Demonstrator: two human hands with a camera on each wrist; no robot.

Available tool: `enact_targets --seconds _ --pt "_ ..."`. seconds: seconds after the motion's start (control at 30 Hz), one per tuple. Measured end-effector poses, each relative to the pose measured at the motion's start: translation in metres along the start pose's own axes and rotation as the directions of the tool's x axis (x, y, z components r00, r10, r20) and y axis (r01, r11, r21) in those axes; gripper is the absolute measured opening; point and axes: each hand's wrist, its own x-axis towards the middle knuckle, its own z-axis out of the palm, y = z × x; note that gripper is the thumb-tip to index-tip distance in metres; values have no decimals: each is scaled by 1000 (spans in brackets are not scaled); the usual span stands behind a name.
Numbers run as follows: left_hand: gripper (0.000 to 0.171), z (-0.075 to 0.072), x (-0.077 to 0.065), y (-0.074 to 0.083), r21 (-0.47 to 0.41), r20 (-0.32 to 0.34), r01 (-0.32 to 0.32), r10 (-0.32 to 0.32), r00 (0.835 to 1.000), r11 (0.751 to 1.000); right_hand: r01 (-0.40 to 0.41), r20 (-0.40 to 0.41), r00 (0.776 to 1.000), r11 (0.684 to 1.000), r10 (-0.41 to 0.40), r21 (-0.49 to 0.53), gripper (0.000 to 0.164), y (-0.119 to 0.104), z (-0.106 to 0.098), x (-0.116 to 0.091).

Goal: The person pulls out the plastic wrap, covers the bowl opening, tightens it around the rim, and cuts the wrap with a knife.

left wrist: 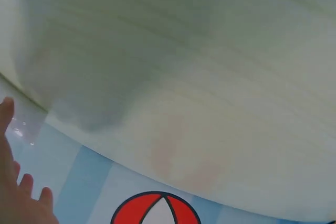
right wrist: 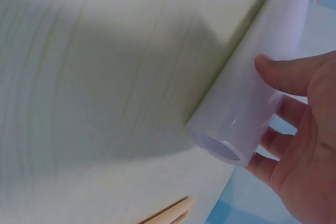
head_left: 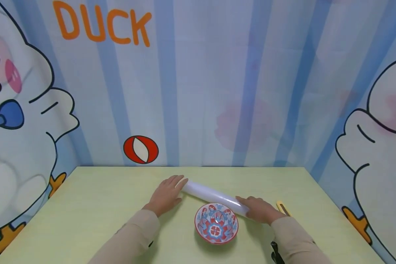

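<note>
A glossy white roll (head_left: 214,194), hollow at its end, lies slantwise on the table behind a patterned red, white and blue bowl (head_left: 216,223). My right hand (head_left: 259,209) holds the roll near its right end. In the right wrist view, the thumb of that right hand (right wrist: 304,124) lies along one side of the white roll (right wrist: 252,82), its fingers on the other. My left hand (head_left: 166,193) reaches over the roll's left end with its fingers mostly straight. Only part of the left hand (left wrist: 21,198) shows in the left wrist view.
A slim yellow slotted object (head_left: 283,208) lies beyond my right wrist, partly hidden by the arm. Something black (head_left: 276,253) sits beside the right sleeve. The pale yellow table (head_left: 112,190) ends against a blue striped curtain (head_left: 201,91) printed with ducks.
</note>
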Motion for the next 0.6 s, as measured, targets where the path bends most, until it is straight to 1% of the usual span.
enact_targets --seconds 0.07,0.13,0.23,0.3,0.37,0.5,0.6 --pt "65 3 5 3 -35 30 11 -10 1000 999 20 14 1000 1000 -20 0 55 1 1 1" --pt "61 5 8 5 -57 60 25 -21 998 998 46 23 999 999 -45 -22 55 2 1 2" --pt "53 8 6 6 -73 95 45 -38 995 996 94 21 995 992 -93 -88 54 1 0 3" --pt "49 9 4 5 -82 112 57 -48 993 995 111 5 994 985 -111 -131 54 0 -1 4" --pt "46 9 2 4 -87 123 57 -46 991 995 94 -32 994 979 -102 -183 54 -1 0 4" --pt "48 4 -4 1 -77 153 50 -37 988 996 12 -131 990 960 -51 -280 50 -5 3 7" --pt "51 1 -10 -1 -81 183 60 -45 982 995 -20 -173 984 950 -36 -311 48 -7 5 9"
